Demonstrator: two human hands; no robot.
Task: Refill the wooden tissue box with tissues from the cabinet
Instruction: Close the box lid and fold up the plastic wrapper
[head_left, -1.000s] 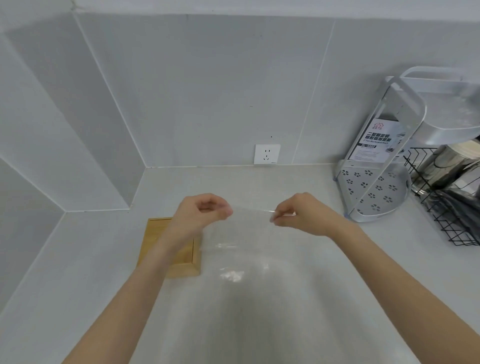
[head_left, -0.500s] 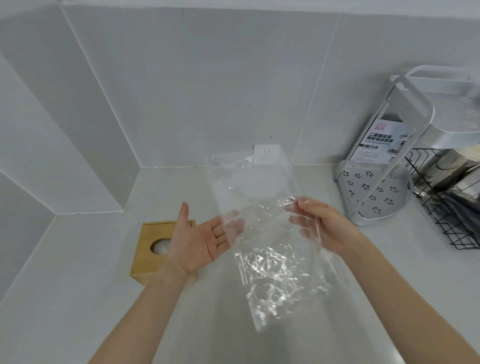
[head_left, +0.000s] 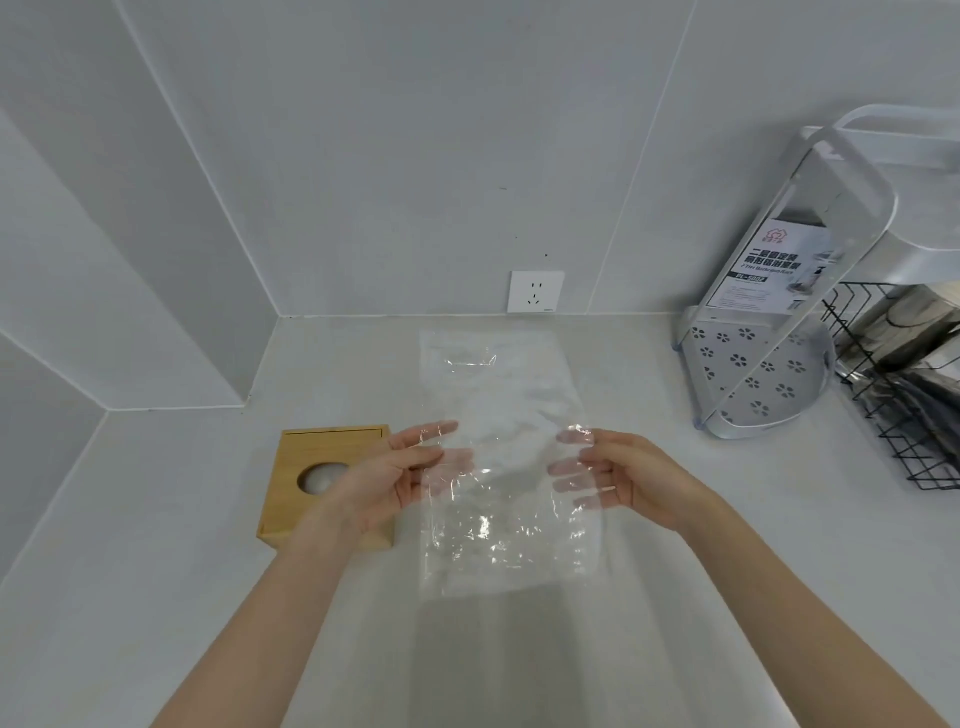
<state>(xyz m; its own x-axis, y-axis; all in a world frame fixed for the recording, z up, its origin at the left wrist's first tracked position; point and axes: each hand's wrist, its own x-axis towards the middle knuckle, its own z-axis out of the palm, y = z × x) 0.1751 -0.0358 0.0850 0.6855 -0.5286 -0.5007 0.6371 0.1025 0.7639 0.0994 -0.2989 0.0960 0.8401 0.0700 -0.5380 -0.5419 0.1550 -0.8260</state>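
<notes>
Plastic bag (head_left: 498, 467) lowered toward white counter (head_left: 156, 597); both hands flat-open against bag sides

A clear plastic wrapper (head_left: 498, 467) hung crinkled between two bare hands above the pale surface (head_left: 156, 571). The left hand (head_left: 395, 478) was spread flat, its fingers (head_left: 426, 434) behind the wrapper's left edge; the right hand (head_left: 618, 478) was likewise spread, its fingers (head_left: 571, 467) showing through the right edge. Whether either hand pinched the film could not be told. Just beside the left hand, partly hidden by it, the wooden tissue box (head_left: 322, 467) sat on the surface, its round opening (head_left: 319, 478) showing white. A wall socket (head_left: 536, 291) sat at the back wall. To the right stood a white corner rack (head_left: 779, 374) with a printed label (head_left: 769, 270), and beside it a black wire basket (head_left: 904, 405).
</notes>
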